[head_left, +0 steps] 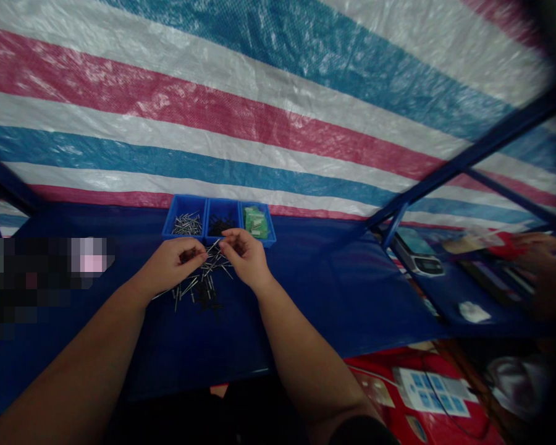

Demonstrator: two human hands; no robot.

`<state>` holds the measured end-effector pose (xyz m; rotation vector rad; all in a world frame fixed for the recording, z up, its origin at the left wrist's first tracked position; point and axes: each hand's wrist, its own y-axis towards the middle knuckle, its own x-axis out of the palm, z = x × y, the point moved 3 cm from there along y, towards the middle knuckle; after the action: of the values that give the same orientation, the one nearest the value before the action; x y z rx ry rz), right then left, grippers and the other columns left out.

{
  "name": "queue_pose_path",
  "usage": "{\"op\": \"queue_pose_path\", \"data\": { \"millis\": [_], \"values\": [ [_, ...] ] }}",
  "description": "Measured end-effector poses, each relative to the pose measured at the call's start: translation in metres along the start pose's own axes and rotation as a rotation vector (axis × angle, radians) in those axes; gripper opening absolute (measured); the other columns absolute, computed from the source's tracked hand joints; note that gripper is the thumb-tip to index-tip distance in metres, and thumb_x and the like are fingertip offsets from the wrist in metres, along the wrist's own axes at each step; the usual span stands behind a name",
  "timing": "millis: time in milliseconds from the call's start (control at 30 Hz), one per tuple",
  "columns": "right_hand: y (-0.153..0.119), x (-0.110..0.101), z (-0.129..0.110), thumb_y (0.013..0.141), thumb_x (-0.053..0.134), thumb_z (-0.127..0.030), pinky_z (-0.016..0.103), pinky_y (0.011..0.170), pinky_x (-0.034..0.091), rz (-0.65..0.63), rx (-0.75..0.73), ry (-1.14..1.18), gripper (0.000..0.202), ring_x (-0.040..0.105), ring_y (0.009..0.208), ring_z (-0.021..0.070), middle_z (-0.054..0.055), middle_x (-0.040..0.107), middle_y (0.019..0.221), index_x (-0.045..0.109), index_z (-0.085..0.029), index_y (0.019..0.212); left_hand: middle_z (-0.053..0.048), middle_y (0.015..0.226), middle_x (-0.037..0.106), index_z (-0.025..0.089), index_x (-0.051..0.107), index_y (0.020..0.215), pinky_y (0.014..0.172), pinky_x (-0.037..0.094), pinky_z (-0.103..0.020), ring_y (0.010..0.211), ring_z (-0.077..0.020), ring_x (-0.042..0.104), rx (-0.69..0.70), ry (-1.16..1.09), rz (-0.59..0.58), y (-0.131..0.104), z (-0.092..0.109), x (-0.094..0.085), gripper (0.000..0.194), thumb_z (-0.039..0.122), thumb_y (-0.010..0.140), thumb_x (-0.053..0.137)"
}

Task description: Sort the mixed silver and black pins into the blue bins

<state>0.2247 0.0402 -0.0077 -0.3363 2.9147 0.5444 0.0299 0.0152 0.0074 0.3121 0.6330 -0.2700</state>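
Note:
My left hand [178,267] is closed, thumb against curled fingers; what they pinch is too small to make out. Just to its right, my right hand [246,258] is closed too, thumb and forefinger pinched by a thin metal pin [215,244]. Below and between both hands lies a loose pile of thin metal pins [209,267], some with dark ends. Small black pieces [208,303] lie at its near side. Behind the hands stand three blue bins [168,224]: silvery pins [187,224] on the left, dark pieces [222,224] in the middle, green-and-white packets [256,221] on the right.
The blue tabletop [324,278] runs up to a striped plastic sheet [259,123]. A blue metal frame [463,148] rises at right. Beyond it are a scale-like device [419,253] and another person's blurred hand [549,247]. Printed sheets [430,392] lie on red below.

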Motion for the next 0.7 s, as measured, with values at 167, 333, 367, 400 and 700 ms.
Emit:
{"op": "queue_pose_path", "data": {
  "millis": [167, 333, 367, 400, 700],
  "values": [
    [0.000, -0.012, -0.016, 0.090, 0.062, -0.022, 0.026, 0.067, 0.044, -0.224, -0.049, -0.374, 0.007, 0.056, 0.069, 0.0123, 0.000, 0.064, 0.079, 0.067, -0.019, 0.093, 0.000, 0.071, 0.063, 0.018, 0.068, 0.085, 0.059, 0.040, -0.026, 0.061, -0.0135, 0.055, -0.062, 0.001, 0.246, 0.000, -0.007, -0.012, 0.028, 0.043, 0.091, 0.061],
    [-0.005, -0.012, -0.012, 0.080, 0.070, -0.014, 0.025, 0.066, 0.037, -0.501, -0.005, -0.658, 0.010, 0.055, 0.070, 0.0120, -0.001, 0.064, 0.077, 0.074, -0.019, 0.087, -0.003, 0.074, 0.071, 0.019, 0.073, 0.088, 0.063, 0.044, -0.029, 0.066, -0.0187, 0.063, -0.331, 0.093, 0.378, -0.001, -0.030, -0.020, 0.039, 0.056, 0.087, 0.062],
    [-0.005, -0.011, -0.009, 0.079, 0.071, -0.013, 0.025, 0.065, 0.036, -0.524, 0.008, -0.680, 0.012, 0.055, 0.070, 0.0120, -0.001, 0.064, 0.077, 0.075, -0.020, 0.089, -0.003, 0.073, 0.071, 0.019, 0.074, 0.086, 0.062, 0.043, -0.029, 0.065, -0.0192, 0.063, -0.366, 0.120, 0.383, -0.001, -0.033, -0.021, 0.041, 0.058, 0.086, 0.063],
    [-0.006, -0.009, -0.007, 0.079, 0.071, -0.013, 0.025, 0.065, 0.036, -0.535, 0.015, -0.697, 0.014, 0.055, 0.070, 0.0122, 0.000, 0.064, 0.078, 0.075, -0.020, 0.090, -0.003, 0.071, 0.071, 0.019, 0.074, 0.085, 0.061, 0.043, -0.029, 0.064, -0.0193, 0.063, -0.387, 0.137, 0.387, -0.001, -0.035, -0.022, 0.042, 0.059, 0.085, 0.062],
    [-0.006, -0.007, -0.017, 0.088, 0.064, -0.011, 0.026, 0.075, 0.044, -0.532, -0.112, -0.603, 0.010, 0.058, 0.082, 0.0140, 0.003, 0.063, 0.091, 0.070, -0.018, 0.091, 0.000, 0.064, 0.066, 0.021, 0.072, 0.079, 0.058, 0.039, -0.028, 0.059, -0.0175, 0.059, -0.386, 0.159, 0.427, -0.003, -0.028, -0.026, 0.038, 0.056, 0.085, 0.061]
  ]
}}
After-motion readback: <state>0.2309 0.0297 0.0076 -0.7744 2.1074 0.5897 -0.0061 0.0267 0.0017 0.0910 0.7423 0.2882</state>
